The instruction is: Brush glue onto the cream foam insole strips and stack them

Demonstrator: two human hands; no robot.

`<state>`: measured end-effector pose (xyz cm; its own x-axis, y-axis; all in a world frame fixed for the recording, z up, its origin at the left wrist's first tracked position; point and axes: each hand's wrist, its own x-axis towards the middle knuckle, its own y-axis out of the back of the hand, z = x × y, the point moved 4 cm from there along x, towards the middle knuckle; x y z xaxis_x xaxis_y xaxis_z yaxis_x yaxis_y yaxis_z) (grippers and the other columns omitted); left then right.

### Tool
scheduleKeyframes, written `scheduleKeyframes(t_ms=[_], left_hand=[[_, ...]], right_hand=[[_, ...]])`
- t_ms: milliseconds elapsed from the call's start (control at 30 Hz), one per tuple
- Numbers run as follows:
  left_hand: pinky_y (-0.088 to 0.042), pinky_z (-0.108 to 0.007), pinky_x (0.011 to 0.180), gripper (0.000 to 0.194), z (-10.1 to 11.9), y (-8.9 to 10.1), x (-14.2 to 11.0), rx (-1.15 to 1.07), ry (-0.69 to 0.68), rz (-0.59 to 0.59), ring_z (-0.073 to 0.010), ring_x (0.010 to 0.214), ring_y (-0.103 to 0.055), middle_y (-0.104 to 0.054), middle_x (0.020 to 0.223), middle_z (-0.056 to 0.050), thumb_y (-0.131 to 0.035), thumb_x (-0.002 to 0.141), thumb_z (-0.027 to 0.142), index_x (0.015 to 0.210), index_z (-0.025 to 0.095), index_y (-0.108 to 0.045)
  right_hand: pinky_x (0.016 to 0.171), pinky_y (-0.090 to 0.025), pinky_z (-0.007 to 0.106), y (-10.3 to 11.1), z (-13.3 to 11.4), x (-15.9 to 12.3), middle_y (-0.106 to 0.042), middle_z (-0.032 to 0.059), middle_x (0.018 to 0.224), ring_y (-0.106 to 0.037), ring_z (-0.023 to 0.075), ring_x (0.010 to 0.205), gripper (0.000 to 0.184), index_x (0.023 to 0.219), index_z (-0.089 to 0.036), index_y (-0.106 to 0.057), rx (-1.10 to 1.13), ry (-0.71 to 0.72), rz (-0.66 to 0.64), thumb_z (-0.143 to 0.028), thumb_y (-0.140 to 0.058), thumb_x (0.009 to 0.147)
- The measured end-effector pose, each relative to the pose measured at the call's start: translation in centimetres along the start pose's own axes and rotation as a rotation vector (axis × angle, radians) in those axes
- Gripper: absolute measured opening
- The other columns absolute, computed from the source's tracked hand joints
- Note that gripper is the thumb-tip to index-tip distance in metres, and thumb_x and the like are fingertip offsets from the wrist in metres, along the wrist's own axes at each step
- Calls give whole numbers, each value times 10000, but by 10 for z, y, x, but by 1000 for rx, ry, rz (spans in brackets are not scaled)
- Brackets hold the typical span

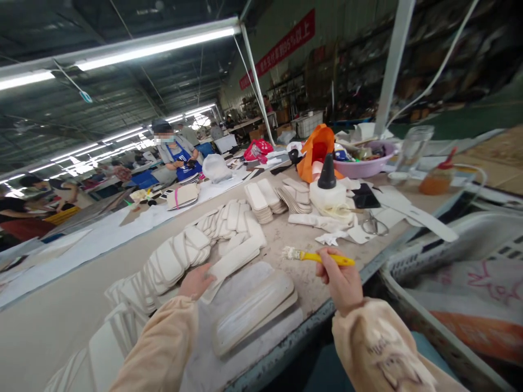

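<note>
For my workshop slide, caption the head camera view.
Right hand holds a yellow-handled brush; left hand touches a pale strip on a cluttered workbench.

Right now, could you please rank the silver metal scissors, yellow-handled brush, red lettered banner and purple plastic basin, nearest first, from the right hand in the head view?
1. Yellow-handled brush: gripped in the right hand.
2. Silver metal scissors: ahead, slightly right.
3. Purple plastic basin: behind the scissors.
4. Red lettered banner: far background.
</note>
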<state>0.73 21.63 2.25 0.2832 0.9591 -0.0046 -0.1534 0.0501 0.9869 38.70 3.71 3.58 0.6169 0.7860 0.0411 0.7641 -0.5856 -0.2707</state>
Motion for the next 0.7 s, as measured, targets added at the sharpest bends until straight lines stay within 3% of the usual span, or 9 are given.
scheduleKeyframes(t_ms=[333,467,600,700], left_hand=[[-475,-322,860,427,-4,-5,0,-10,67,23,-223,997,-638,-686,1105,-61,-557,738,392,1117,209,-626],[-460,-348,886,457,4,-2,1,-9,52,74,-252,1017,-618,-666,1122,-110,-558,727,354,1137,157,-614],[-486,-341,799,359,16,14,-11,-83,87,213,-239,868,-635,-699,942,-79,-539,743,360,1025,172,-656],[-499,-277,653,358,24,41,-29,-334,157,307,-188,698,-622,-681,732,-10,-520,767,474,920,185,-665]], right_hand=[[376,-303,205,-5,2,-1,-513,-36,486,-385,83,387,392,838,-165,-552,-58,17,-34,-554,-561,791],[380,-312,204,-5,2,-2,-514,-38,476,-394,83,387,382,824,-166,-558,-65,31,-8,-546,-568,790],[385,-338,206,-5,3,-2,-530,-39,504,-415,84,388,376,870,-165,-575,-56,63,17,-534,-571,798],[452,-424,222,-5,3,-3,-611,4,661,-519,106,481,343,987,-169,-589,-20,181,41,-473,-559,831]])
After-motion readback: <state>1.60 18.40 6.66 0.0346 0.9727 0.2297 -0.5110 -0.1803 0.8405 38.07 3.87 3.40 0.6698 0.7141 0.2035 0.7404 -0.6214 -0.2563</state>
